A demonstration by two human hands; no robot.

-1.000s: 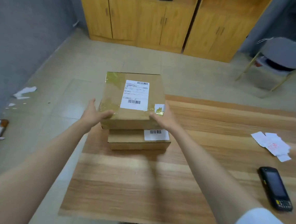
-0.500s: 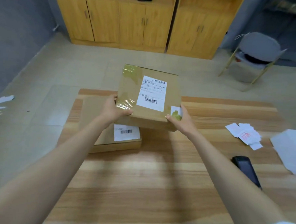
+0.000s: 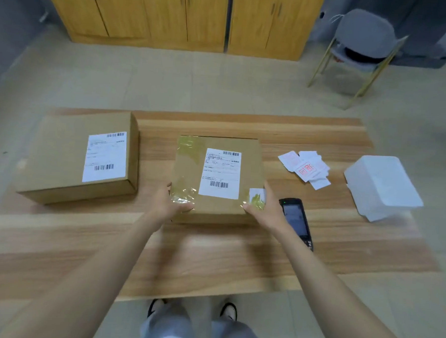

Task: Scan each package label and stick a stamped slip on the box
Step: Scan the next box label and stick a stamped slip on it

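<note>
The left hand (image 3: 169,204) and right hand (image 3: 264,213) each keep a grip on a near corner of the sealed cardboard box (image 3: 250,165), thumbs on crinkled clear tape. Half a second ago it was held above the second box (image 3: 62,160); now it sits mid-table (image 3: 212,258), well apart. Stamped slips (image 3: 306,168), a black scanner (image 3: 295,219) and a frosted plastic tub (image 3: 381,185) lie to the right.

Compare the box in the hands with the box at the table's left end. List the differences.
The held box is gripped at its near corners by the left hand and right hand; the left box lies untouched. The held box has glossy tape on its corners and a small white slip; the left box shows neither. Both are brown cardboard with a white barcode label on top.
</note>
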